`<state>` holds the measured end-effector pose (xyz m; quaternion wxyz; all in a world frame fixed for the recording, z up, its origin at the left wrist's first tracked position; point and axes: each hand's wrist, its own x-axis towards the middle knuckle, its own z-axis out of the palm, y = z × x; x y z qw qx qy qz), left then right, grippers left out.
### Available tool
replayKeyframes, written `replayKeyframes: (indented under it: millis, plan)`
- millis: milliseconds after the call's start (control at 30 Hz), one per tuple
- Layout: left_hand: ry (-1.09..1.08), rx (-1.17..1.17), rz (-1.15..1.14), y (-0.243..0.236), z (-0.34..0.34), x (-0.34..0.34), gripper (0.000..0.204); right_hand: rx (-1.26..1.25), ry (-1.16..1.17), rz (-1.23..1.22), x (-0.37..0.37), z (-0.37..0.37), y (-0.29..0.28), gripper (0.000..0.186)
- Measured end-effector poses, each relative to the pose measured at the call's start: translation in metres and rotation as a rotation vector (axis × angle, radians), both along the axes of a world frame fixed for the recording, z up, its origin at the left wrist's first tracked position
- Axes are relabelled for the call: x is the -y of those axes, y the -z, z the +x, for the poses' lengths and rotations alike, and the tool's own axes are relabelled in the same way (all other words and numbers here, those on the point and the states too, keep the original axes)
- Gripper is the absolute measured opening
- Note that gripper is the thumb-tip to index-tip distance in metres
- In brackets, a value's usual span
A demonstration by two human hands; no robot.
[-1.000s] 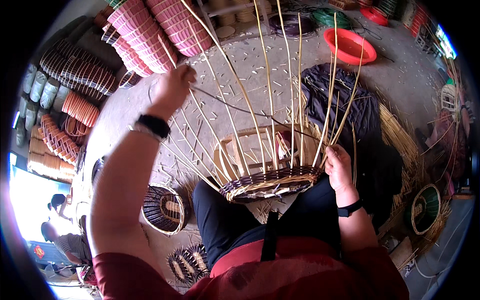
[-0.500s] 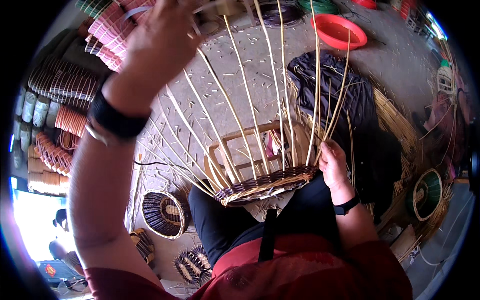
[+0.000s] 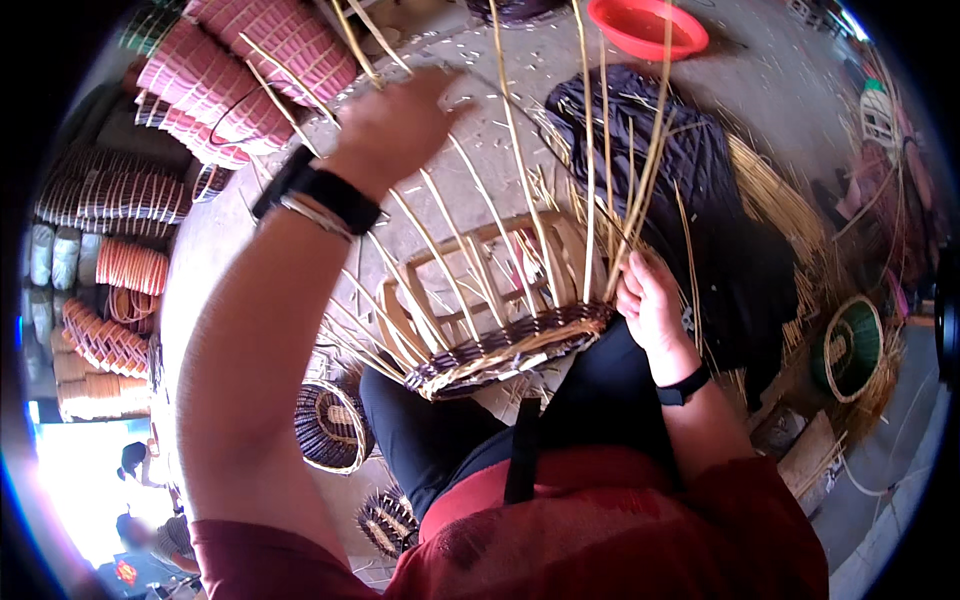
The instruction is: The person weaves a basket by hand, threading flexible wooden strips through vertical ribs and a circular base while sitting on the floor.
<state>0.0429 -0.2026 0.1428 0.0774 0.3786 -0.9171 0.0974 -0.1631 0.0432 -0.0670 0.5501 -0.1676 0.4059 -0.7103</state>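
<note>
Weaving step: left hand (image 3: 395, 125) pinches a dark strand at eleven o'clock; right hand (image 3: 650, 305) clasps basket (image 3: 500, 350) stakes; next, tuck carefully.

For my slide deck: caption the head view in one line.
Left hand draws a dark strand above the half-woven basket while right hand steadies its upright stakes.

The raised left hand (image 3: 395, 125) now sits lower than half a second ago, drawing a thin dark weaving strand (image 3: 520, 105) sideways, while the half-woven wicker basket (image 3: 510, 345) tilts further toward the right hand (image 3: 650, 305)
</note>
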Motion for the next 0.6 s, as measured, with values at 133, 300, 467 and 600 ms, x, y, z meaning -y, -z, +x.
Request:
replayKeyframes:
  millis: [133, 300, 467, 600]
  plan:
    - [-0.105, -0.306, -0.041, -0.055, -0.035, 0.016, 0.055, 0.049, -0.05, -0.046, -0.011, -0.003, 0.0, 0.021]
    - [0.173, -0.377, -0.427, -0.047, -0.033, 0.031, 0.045, 0.178, 0.006, -0.022, -0.015, -0.001, -0.008, 0.02]
    - [0.263, -0.107, -0.577, -0.05, -0.028, -0.05, 0.061, 0.306, 0.152, -0.031, -0.021, -0.007, -0.009, 0.023]
    - [0.373, 0.052, -0.678, -0.041, -0.032, -0.104, 0.074, 0.333, 0.288, 0.14, -0.028, -0.015, 0.002, 0.019]
